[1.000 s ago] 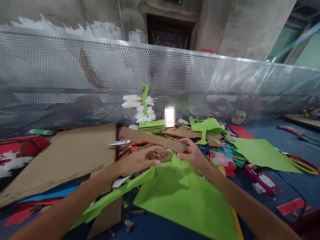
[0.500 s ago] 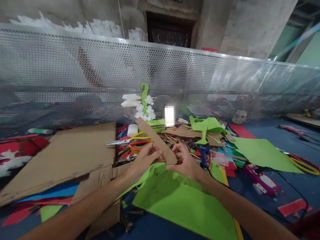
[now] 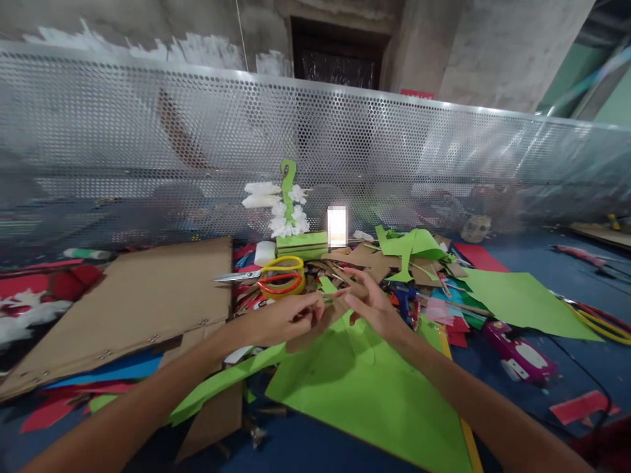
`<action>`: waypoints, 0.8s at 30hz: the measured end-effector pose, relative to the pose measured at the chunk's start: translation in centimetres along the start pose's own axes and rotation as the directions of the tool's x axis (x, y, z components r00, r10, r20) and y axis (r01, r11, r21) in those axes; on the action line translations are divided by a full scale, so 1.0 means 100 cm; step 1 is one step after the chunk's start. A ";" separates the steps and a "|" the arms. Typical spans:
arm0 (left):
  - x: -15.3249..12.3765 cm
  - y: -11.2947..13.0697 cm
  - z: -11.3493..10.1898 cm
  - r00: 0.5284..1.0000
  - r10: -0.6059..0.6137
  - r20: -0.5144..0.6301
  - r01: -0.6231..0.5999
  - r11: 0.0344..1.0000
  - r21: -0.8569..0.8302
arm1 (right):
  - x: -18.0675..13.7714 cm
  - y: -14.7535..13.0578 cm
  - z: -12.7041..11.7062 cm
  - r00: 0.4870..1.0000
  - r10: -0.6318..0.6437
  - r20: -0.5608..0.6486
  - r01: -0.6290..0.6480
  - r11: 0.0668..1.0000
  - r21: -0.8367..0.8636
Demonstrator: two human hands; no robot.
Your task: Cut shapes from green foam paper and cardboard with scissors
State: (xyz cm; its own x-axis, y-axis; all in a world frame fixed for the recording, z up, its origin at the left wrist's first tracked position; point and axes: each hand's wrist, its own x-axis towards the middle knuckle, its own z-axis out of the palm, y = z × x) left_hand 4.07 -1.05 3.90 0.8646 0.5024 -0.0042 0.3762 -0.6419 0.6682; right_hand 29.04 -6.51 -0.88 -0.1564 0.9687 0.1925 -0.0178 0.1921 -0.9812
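Lying nearest, a green paper sheet [image 3: 365, 387] is overlapped by a cardboard strip [image 3: 315, 326], pinched at its far end by the left hand [image 3: 283, 320]. The right hand [image 3: 372, 305] is spread open, touching the strip. Beyond the sheet, scissors [image 3: 269, 276] are seen.

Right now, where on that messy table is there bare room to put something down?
Bare blue table shows beyond the right-hand green sheet; the big cardboard sheet on the left lies flat and bare. Around the scissors and both hands it is crowded with scraps.
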 end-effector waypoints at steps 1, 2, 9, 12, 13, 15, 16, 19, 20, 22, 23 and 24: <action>-0.003 0.003 -0.004 0.999 0.003 0.037 -0.004 0.999 0.044 | 0.000 -0.001 -0.001 0.999 0.010 -0.036 -0.010 1.000 0.011; -0.005 0.005 -0.009 0.998 0.011 0.064 -0.016 0.997 0.075 | 0.001 -0.002 -0.003 0.996 0.025 -0.083 -0.022 0.999 0.032; -0.017 -0.036 -0.048 0.994 0.105 0.041 -0.101 0.992 -0.078 | 0.010 0.001 -0.032 0.945 0.070 -0.320 0.008 0.972 0.237; -0.015 -0.062 -0.055 0.957 -0.011 -0.289 -0.139 0.858 -0.494 | 0.014 0.001 -0.039 0.923 0.099 -0.373 0.031 0.944 0.327; -0.013 -0.068 -0.054 0.942 -0.057 -0.330 -0.172 0.763 -0.623 | 0.014 0.001 -0.039 0.913 0.106 -0.393 0.048 0.931 0.362; -0.008 -0.070 -0.048 0.920 -0.119 -0.374 -0.237 0.591 -0.771 | 0.014 0.001 -0.035 0.908 0.118 -0.402 0.068 0.906 0.418; -0.005 -0.067 -0.043 0.922 -0.138 -0.362 -0.238 0.536 -0.810 | 0.013 0.001 -0.031 0.916 0.125 -0.381 0.055 0.902 0.428; 0.003 -0.049 -0.024 0.935 -0.189 -0.299 -0.182 0.467 -0.865 | 0.007 0.002 -0.015 0.953 0.159 -0.257 -0.056 0.929 0.366; 0.006 -0.043 -0.018 0.927 -0.213 -0.309 -0.185 0.459 -0.869 | 0.005 0.003 -0.009 0.961 0.167 -0.219 -0.090 0.941 0.325; 0.010 -0.032 -0.007 0.895 -0.295 -0.335 -0.174 0.461 -0.870 | 0.001 0.006 0.003 0.974 0.169 -0.151 -0.126 0.958 0.256; 0.011 -0.029 -0.004 0.878 -0.337 -0.340 -0.167 0.449 -0.878 | 0.000 0.006 0.008 0.979 0.165 -0.124 -0.133 0.963 0.233; 0.012 -0.027 -0.002 0.863 -0.372 -0.341 -0.159 0.441 -0.883 | -0.001 0.007 0.011 0.983 0.160 -0.094 -0.137 0.967 0.214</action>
State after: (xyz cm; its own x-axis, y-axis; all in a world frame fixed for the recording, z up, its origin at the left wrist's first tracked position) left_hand 4.00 1.40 2.18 0.4932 0.8699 0.0017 -0.2660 0.1490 0.9524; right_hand 27.95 -6.66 -1.57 -0.0632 0.9975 0.0331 -0.2067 0.0194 -0.9782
